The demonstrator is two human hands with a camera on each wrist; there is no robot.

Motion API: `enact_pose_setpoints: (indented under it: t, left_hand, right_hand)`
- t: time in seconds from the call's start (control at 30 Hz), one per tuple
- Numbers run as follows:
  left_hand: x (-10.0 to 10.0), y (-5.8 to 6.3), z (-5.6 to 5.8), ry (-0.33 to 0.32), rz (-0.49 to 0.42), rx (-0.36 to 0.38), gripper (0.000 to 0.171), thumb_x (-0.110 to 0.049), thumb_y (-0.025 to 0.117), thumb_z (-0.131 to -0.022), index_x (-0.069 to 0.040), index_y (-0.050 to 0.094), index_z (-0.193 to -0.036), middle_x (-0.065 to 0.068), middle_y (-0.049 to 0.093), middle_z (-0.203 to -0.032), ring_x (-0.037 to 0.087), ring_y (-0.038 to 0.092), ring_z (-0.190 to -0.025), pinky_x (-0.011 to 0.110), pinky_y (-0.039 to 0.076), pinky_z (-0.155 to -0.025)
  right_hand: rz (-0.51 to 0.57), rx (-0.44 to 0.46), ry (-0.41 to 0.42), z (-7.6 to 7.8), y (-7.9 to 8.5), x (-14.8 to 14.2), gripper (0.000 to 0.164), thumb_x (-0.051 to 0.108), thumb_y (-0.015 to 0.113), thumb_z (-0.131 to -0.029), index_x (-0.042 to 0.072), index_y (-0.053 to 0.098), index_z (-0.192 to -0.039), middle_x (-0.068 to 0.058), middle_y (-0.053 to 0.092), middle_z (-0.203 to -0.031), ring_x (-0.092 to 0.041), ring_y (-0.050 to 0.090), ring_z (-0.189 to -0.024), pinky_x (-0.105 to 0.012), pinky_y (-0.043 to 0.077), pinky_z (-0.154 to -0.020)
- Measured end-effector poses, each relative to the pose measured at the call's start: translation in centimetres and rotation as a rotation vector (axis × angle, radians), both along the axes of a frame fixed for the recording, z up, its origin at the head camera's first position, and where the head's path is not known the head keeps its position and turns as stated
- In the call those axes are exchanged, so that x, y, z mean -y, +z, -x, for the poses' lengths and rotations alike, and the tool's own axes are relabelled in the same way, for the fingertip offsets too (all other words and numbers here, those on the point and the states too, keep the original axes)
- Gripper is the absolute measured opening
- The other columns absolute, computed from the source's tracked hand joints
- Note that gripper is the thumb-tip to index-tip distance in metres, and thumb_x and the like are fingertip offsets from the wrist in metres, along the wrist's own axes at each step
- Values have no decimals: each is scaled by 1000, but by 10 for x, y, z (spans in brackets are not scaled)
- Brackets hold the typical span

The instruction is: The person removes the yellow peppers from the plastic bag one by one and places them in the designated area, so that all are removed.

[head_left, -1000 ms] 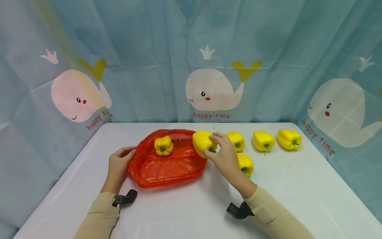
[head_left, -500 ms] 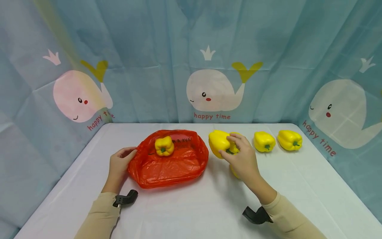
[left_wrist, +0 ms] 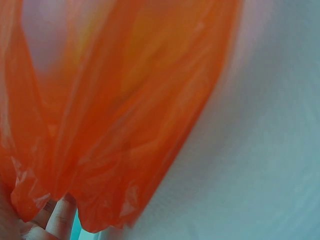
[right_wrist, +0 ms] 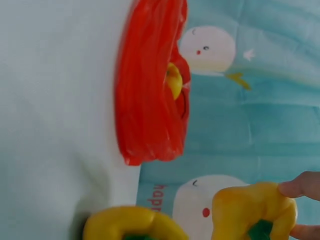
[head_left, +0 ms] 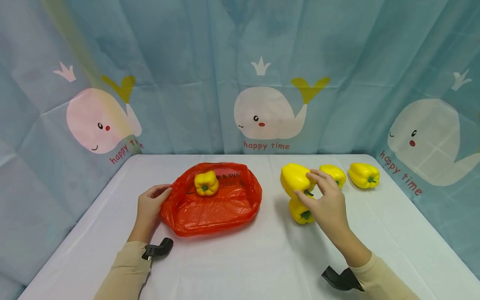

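My left hand (head_left: 148, 212) pinches the left rim of a red plastic bag (head_left: 210, 214), which lies with its mouth spread open. Inside the bag sits one yellow bell pepper (head_left: 206, 183). My right hand (head_left: 330, 208) holds another yellow bell pepper (head_left: 294, 179) between thumb and fingers, to the right of the bag. This held pepper (right_wrist: 252, 207) also shows in the right wrist view, with fingertips at its side. Just below it in the head view lies a yellow pepper (head_left: 301, 211), partly covered. Red film (left_wrist: 130, 115) fills much of the left wrist view.
Two more yellow peppers lie at the back right: one (head_left: 331, 173) partly behind my right hand, the other (head_left: 363, 175) farther right. All rest on a white-covered table (head_left: 232, 266). A blue curtain (head_left: 195, 112) with whale prints stands behind and at both sides.
My right hand has moved rightward with the held pepper, from the bag's right edge to in front of the table peppers, now hiding one. My left hand stays on the bag rim.
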State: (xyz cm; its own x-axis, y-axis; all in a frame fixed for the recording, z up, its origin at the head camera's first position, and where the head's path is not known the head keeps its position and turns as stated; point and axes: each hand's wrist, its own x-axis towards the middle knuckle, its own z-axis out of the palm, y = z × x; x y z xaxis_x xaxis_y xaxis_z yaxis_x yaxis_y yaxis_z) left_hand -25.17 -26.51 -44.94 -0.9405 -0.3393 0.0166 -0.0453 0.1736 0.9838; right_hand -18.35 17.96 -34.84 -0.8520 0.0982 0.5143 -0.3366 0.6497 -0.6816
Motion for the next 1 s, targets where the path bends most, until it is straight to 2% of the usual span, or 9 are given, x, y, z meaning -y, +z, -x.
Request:
enact_pose_setpoints:
  t: [0.1, 0.17, 0.23, 0.47, 0.77, 1.0]
  left_hand:
    - [0, 0, 0, -2, 8, -4, 47, -40, 68, -93, -8, 65, -129, -18, 66, -101, 4, 61, -100, 10, 54, -79]
    - [0, 1, 0, -1, 23, -5, 48, -41, 67, -93, -9, 65, -129, -18, 65, -102, 3, 60, -100, 9, 54, -79]
    - [0, 1, -1, 1, 31, -5, 48, -41, 67, -93, -8, 65, -128, -19, 65, -101, 4, 60, -100, 9, 54, -79]
    - [1, 0, 0, -7, 14, 9, 48, -42, 68, -93, -10, 65, -128, -19, 65, -102, 3, 60, -100, 10, 54, -79]
    - [1, 0, 0, 3, 18, 10, 49, -43, 68, -92, -10, 66, -128, -18, 65, -103, 3, 60, -100, 10, 54, -79]
    - [0, 1, -1, 2, 23, 5, 49, -43, 68, -92, -10, 66, -128, -18, 65, -103, 3, 60, -101, 9, 54, -79]
  right_hand:
    - [-3, -14, -15, -5, -2, -8, 50, 4, 83, -77, -8, 64, -122, -18, 59, -133, -36, 55, -126, -21, 43, -106]
    - [-8, -34, -19, -8, -2, -13, 51, 3, 83, -76, -9, 64, -122, -19, 59, -132, -36, 57, -122, -4, 36, -102]
    - [-19, -61, -25, -10, -3, -19, 52, 1, 83, -75, -10, 64, -122, -20, 60, -129, -37, 58, -119, 7, 28, -95]
    - [-60, -110, -80, -16, -5, -42, 54, -1, 85, -73, -13, 63, -121, -24, 60, -126, -42, 56, -120, 9, 26, -92]
    - [-72, -58, -167, -25, -15, -69, 59, 0, 85, -74, -12, 61, -125, -23, 58, -129, -39, 56, -118, 7, 26, -93]
    - [-60, 35, -205, -28, -26, -87, 60, 4, 84, -77, -13, 58, -129, -26, 55, -132, -42, 53, -120, 8, 26, -91]
